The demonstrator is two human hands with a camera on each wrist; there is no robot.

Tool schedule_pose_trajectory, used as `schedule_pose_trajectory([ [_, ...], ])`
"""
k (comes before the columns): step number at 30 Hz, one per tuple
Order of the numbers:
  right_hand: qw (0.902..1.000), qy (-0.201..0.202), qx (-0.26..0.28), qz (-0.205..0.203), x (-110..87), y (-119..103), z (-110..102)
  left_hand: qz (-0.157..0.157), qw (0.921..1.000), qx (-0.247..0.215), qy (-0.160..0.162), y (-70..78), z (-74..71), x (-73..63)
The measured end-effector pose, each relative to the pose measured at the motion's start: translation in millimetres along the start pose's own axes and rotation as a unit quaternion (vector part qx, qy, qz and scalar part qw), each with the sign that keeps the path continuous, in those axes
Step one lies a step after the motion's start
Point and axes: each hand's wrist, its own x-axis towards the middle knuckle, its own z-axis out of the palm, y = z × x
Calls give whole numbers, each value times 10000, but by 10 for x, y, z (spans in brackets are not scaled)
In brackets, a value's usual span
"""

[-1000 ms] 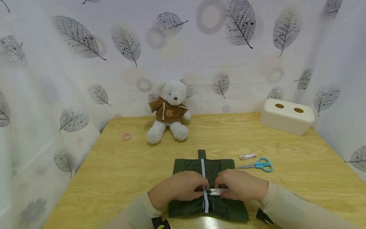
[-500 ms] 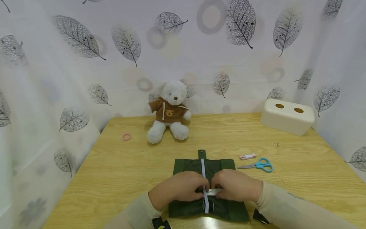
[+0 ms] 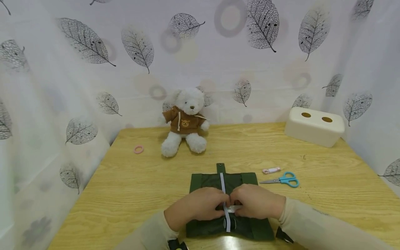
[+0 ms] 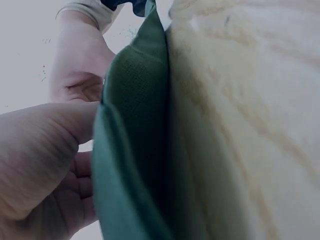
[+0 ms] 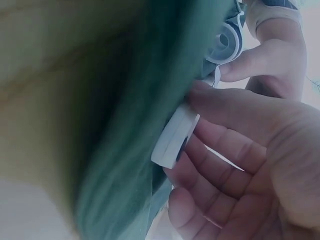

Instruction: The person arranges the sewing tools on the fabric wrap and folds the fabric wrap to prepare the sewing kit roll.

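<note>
A dark green fabric roll-up case lies unfolded on the table, with a white elastic strap running down its middle. My left hand pinches the strap near its centre. From the right, my right hand grips a small flat white oblong tool, whose left end is at the strap; its exact kind is unclear. In the right wrist view, the white tool sits between thumb and fingers. A dark thread spool is tucked under the strap nearer me. My fingers partly hide strap and tool.
Blue-handled scissors and a small pink-and-white bundle lie right of the case. A white teddy bear in a brown hoodie sits behind, a pink ring to its left. A cream box with two holes stands back right.
My right hand has moved left with the white tool, closer to the left hand, and less of the tool shows. The left hand keeps its pinch at the strap.
</note>
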Motion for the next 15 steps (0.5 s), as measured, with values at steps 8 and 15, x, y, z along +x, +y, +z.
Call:
schedule_pose_trajectory([
  [8, 9995, 210, 144, 197, -184, 139, -129, -84, 9999, 144, -4, 48, 8, 36],
  [15, 9952, 754, -189, 588, -434, 318, -319, 24, 9997, -191, -154, -17, -12, 14],
])
